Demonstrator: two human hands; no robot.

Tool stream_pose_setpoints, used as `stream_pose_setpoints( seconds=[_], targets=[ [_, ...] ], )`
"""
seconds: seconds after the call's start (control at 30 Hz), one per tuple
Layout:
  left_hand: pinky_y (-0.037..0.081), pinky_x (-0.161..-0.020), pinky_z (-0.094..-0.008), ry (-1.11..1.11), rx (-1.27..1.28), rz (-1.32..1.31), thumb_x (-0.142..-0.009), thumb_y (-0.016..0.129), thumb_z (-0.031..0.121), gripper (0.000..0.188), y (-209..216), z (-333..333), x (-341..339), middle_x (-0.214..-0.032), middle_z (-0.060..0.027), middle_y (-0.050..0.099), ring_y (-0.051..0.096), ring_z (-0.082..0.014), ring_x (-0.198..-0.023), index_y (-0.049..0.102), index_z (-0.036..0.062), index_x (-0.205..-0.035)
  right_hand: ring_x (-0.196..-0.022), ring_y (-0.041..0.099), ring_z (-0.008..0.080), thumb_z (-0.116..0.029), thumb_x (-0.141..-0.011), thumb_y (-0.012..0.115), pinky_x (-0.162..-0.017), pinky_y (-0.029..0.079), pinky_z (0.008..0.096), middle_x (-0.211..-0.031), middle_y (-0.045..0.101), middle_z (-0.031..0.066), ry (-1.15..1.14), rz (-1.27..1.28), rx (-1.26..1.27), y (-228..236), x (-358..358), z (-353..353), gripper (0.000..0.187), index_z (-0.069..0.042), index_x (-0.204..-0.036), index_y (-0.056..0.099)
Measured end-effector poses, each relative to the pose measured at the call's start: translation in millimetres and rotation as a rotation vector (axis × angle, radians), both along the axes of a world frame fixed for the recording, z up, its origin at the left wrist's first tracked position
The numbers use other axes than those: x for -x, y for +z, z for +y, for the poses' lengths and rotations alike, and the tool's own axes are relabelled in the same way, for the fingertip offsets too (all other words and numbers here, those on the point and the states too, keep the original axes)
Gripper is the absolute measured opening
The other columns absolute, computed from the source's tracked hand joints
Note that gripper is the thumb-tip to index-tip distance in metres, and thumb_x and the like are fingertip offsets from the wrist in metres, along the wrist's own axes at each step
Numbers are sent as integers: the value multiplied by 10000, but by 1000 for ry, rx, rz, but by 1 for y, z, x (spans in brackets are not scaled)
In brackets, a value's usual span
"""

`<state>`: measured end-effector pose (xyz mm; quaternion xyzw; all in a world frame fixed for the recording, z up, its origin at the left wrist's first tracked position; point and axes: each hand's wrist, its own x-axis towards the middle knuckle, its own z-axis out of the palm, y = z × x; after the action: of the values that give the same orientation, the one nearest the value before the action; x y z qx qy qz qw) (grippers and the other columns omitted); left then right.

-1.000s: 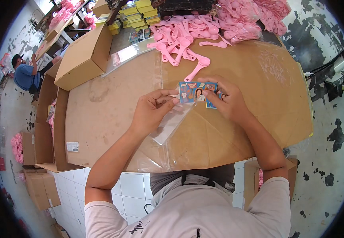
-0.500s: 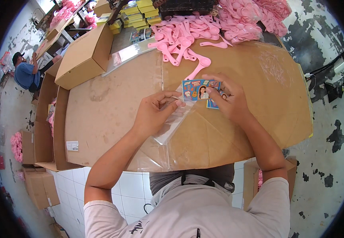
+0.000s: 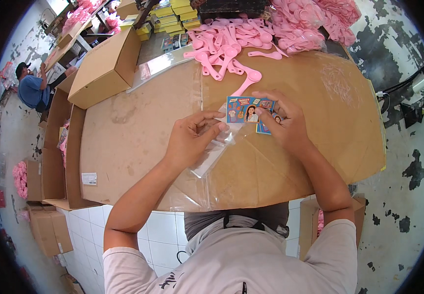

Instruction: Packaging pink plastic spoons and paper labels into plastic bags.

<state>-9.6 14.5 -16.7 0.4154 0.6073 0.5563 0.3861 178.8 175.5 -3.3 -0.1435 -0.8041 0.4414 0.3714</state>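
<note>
Between the thumb and fingers of my right hand (image 3: pixel 286 120) is a small blue printed card (image 3: pixel 239 110), with a second blue card (image 3: pixel 263 128) partly showing beneath that hand. My left hand (image 3: pixel 192 137) pinches a clear plastic bag (image 3: pixel 209 159), whose lower end slants toward the table's near edge. The card's left edge is close to the fingertips of my left hand, at the bag's upper end. Just beyond the card lies a pink plastic measuring spoon (image 3: pixel 252 76), its handle pointing toward me.
A heap of pink spoons (image 3: pixel 229 51) lies at the far side of the cardboard-covered table (image 3: pixel 138 157), beside bagged spoons (image 3: pixel 295 29). A closed carton (image 3: pixel 102 73) and a stack of clear bags (image 3: pixel 163 66) are far left. A person (image 3: pixel 33 88) sits beyond.
The blue card has shifted slightly up and to the right with my right hand. My left hand and the clear bag stay almost in place.
</note>
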Motion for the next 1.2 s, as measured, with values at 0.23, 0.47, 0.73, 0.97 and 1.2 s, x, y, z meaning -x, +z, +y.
stream_pose_setpoints(
  seconds=[0.23, 0.47, 0.73, 0.97, 1.2],
  targets=[
    [567, -736, -246, 3, -82, -38, -965, 703, 73, 265, -4, 1, 1, -1052, -105, 745, 687, -94, -871, 663, -53, -1194, -924, 683, 189, 1, -897, 676, -799, 539, 314, -1077, 699, 113, 48, -12, -28, -9, 0, 3, 313, -23, -1209, 681],
    [553, -793, -241, -33, -42, 17, -970, 689, 51, 279, 1, 0, -1, -1061, -107, 739, 673, -99, -931, 648, -44, -1228, -980, 666, 220, 24, -884, 646, -831, 527, 330, -1089, 682, 127, 177, -182, -166, -1, -5, 5, 339, -23, -1218, 679],
    [558, -807, -253, -146, -57, 98, -969, 678, 32, 359, 0, -1, -9, -1026, -104, 745, 683, -99, -934, 589, -19, -1313, -953, 664, 146, 6, -902, 700, -826, 532, 283, -1080, 698, 73, 186, -100, 244, 12, 3, -14, 433, 5, -1317, 577],
    [543, -779, -240, -182, -47, -99, -971, 647, -20, 502, 4, 0, -7, -1049, -91, 733, 664, -79, -924, 472, 16, -1441, -1000, 659, 163, -29, -949, 680, -858, 530, 311, -1094, 698, 72, 202, -102, 379, -10, 5, -6, 333, 25, -1268, 599],
    [530, -727, -221, -155, -90, -117, -980, 644, -5, 468, -2, -2, -2, -1033, -70, 735, 650, -62, -868, 496, -2, -1424, -1081, 643, 274, -192, -1046, 529, -940, 501, 387, -1151, 671, 148, 335, -79, 5, -6, 14, 2, 285, 25, -1165, 671]
  ],
)
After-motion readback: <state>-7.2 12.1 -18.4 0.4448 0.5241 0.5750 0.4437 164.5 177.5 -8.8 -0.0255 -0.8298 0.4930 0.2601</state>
